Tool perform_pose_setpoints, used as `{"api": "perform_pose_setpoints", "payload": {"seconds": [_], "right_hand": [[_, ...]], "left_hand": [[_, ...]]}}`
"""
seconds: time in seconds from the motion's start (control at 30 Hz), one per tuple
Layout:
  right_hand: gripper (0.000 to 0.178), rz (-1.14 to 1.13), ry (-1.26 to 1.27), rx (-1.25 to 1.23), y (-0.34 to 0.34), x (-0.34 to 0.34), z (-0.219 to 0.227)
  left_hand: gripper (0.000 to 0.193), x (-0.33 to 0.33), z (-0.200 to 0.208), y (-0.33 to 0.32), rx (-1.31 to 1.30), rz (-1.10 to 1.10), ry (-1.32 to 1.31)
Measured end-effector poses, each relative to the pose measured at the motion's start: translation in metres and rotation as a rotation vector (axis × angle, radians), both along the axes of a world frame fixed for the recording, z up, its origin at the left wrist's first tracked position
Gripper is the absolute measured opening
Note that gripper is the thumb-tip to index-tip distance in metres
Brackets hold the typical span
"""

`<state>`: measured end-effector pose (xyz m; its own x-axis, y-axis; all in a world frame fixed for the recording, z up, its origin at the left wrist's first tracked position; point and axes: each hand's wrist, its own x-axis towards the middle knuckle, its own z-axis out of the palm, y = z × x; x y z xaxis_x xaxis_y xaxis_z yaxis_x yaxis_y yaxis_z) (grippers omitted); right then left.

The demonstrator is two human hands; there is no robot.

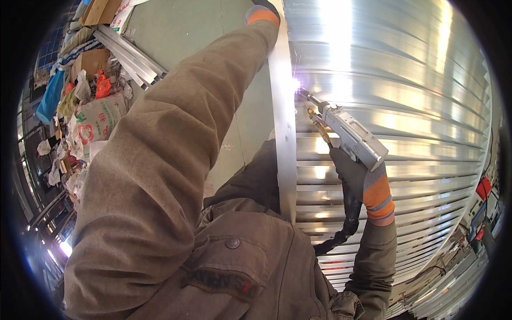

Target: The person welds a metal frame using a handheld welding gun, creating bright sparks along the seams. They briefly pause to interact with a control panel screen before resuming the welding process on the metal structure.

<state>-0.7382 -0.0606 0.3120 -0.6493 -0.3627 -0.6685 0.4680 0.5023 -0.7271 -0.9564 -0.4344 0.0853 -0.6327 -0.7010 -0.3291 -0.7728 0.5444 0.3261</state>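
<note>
My right hand [356,173], in a grey and orange glove, is wrapped round a silver handheld welding gun [354,133]. The gun's nozzle points up and left, and a bright violet-white spark glows at its tip, against the edge of a long metal frame bar [282,117]. A thin brass-fitted feed tube [321,129] runs beside the nozzle, and a black hose [349,218] trails from the grip. Far ahead, my left hand [262,15], gloved too, rests at the far part of the bar; its fingers are mostly hidden or cut off by the picture's top edge.
Rows of shiny metal slats [384,128] spread to the right of the bar. On the left, loose metal profiles [130,56] lie on the green-grey floor [176,26], near a printed sack [98,120], a cardboard box [90,63] and plastic bags. A red object [484,188] is at the far right.
</note>
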Motion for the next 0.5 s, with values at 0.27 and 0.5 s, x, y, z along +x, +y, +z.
{"api": "perform_pose_setpoints", "payload": {"seconds": [0.27,0.5], "right_hand": [[0.032,0.037,-0.007,0.046,0.0028,0.0022,0.0017],[0.036,0.068,0.007,0.066,0.0067,0.0045,0.0006]], "left_hand": [[0.064,0.0023,-0.0039,-0.0024,0.097,0.058,0.082],[0.084,0.0078,0.0012,-0.0015,0.181,0.108,0.159]]}}
